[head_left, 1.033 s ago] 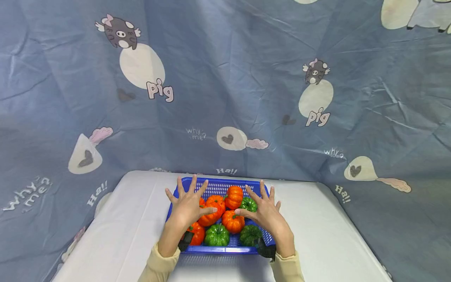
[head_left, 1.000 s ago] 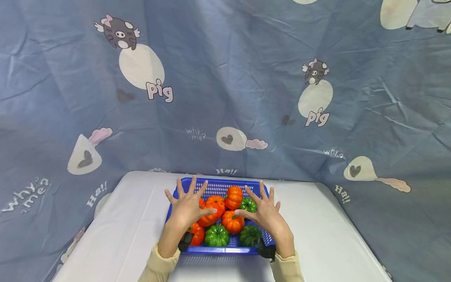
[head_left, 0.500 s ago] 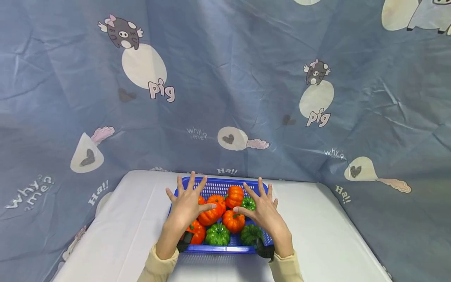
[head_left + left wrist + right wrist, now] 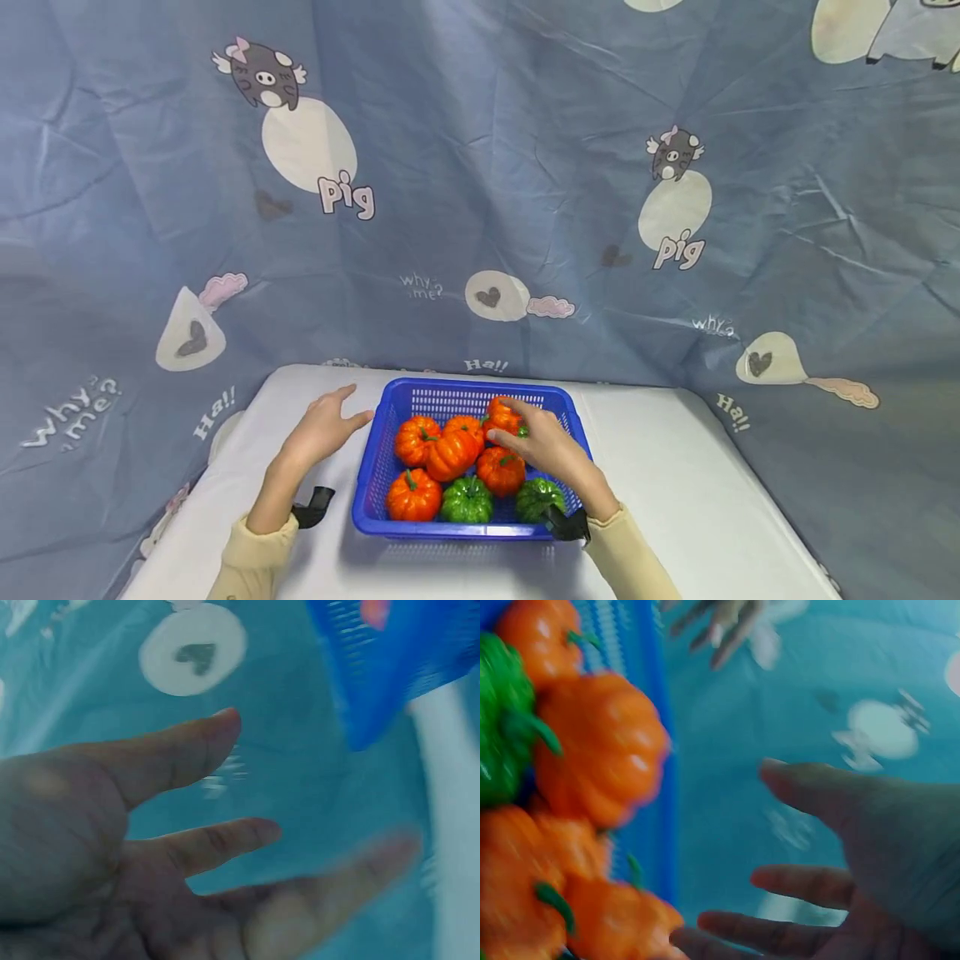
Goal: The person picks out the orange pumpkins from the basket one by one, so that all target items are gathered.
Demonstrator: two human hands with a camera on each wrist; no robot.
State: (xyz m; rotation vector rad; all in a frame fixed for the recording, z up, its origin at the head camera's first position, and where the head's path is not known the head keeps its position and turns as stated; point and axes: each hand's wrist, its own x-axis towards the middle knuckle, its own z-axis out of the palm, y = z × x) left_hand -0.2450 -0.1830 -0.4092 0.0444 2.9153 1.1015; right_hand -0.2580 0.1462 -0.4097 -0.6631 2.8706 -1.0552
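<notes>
A blue plastic basket [image 4: 450, 530] on the white table holds several small orange pumpkins [image 4: 414, 497] and green ones [image 4: 467, 502]. Left of the basket hovers my left hand [image 4: 321, 430], thumb and fingers spread, holding nothing. My right hand [image 4: 551, 450] hangs over the basket's right part, its fingers loosely bent and its thumb apart. It partly covers an orange pumpkin [image 4: 501, 413] at the back and a green one beneath. In the right wrist view the palm of that hand [image 4: 900, 855] is bare, beside an orange pumpkin [image 4: 604, 750].
A white cloth covers the table [image 4: 675, 483], which runs out on both sides of the basket. Behind it hangs a blue curtain [image 4: 420, 208] printed with pigs and words. Dark wrist mounts [image 4: 313, 507] sit under both wrists.
My left hand has moved left, off the basket, uncovering the pumpkins there. My right hand has shifted slightly left and turned, its fingers less spread. The basket's contents look unchanged.
</notes>
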